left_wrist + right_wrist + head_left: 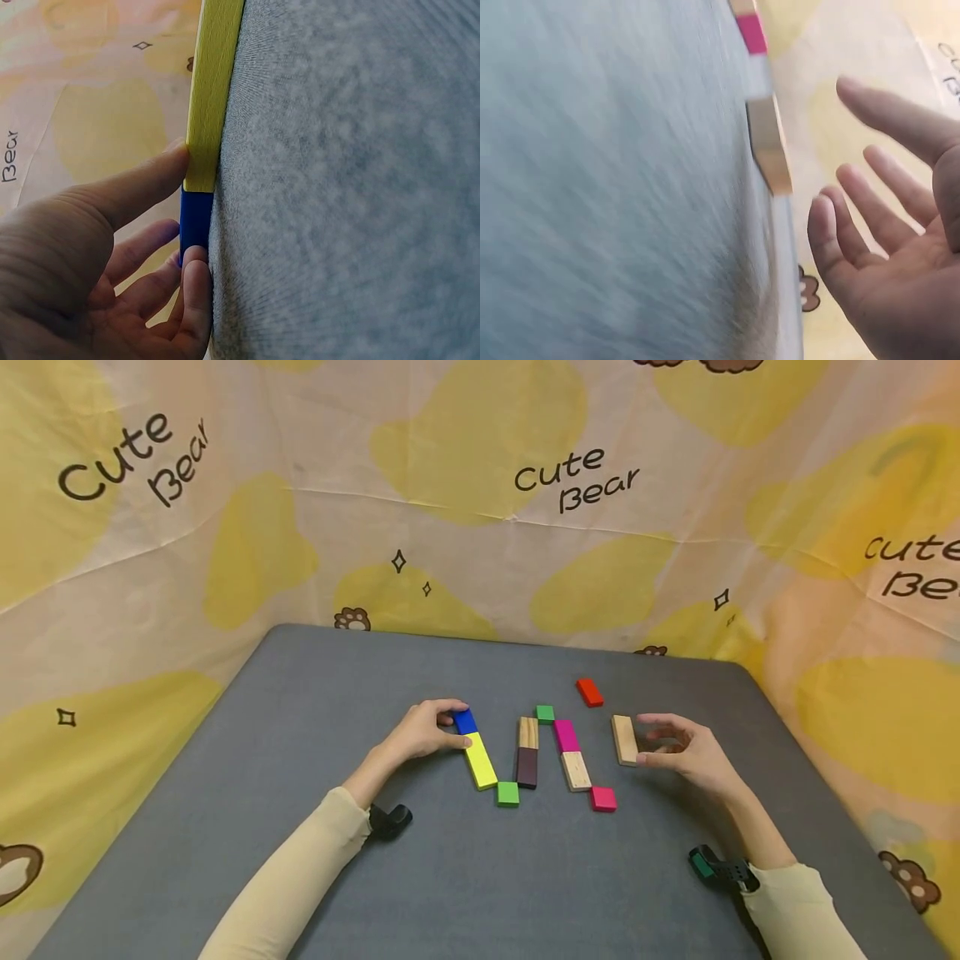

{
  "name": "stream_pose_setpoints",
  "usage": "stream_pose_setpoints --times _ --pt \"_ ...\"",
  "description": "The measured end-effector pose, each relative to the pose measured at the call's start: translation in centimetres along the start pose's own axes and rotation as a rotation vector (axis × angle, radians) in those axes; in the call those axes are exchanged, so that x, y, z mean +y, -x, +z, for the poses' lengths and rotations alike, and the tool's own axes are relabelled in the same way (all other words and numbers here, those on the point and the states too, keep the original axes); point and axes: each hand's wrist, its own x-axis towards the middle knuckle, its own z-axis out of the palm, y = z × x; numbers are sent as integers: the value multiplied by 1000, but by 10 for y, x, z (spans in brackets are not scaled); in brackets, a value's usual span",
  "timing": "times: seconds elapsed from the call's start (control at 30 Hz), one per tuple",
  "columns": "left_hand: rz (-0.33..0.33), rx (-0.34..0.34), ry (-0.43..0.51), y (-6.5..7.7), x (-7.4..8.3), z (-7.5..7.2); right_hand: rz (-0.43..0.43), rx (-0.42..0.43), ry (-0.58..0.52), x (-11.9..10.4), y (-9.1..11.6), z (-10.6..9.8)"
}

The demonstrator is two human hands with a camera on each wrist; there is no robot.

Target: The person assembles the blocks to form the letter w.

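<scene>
My left hand (423,728) is at the left end of a zigzag of flat wooden blocks. Its thumb touches the yellow block (207,97), and its curled fingers hold the blue block (196,217) that meets it end to end. On the other side, my right hand (693,756) is beside a plain wooden block (624,740). Its fingers are spread and loosely bent. The right wrist view shows a gap between this hand and the plain block (771,146).
Between the hands lie a green block (507,794), a dark brown block (527,768), a striped wooden block (528,732), another green block (544,715), a magenta block (567,736), a pale block (576,772) and a pink block (603,799). A red block (589,692) lies farther back on the grey table (480,893).
</scene>
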Motion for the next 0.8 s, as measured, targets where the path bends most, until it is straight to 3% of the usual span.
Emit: stream_pose_setpoints --times 0.17,0.4,0.63,0.8 --pt "-11 14 -10 4 -2 -4 -17 -113 52 9 -24 -7" --pt "8 2 -7 2 -2 1 -10 -252 141 16 -39 -14" --pt "9 20 4 1 -2 0 -24 -331 109 20 -53 -20" --pt "11 5 -10 -1 -2 0 16 -370 91 24 -55 -23"
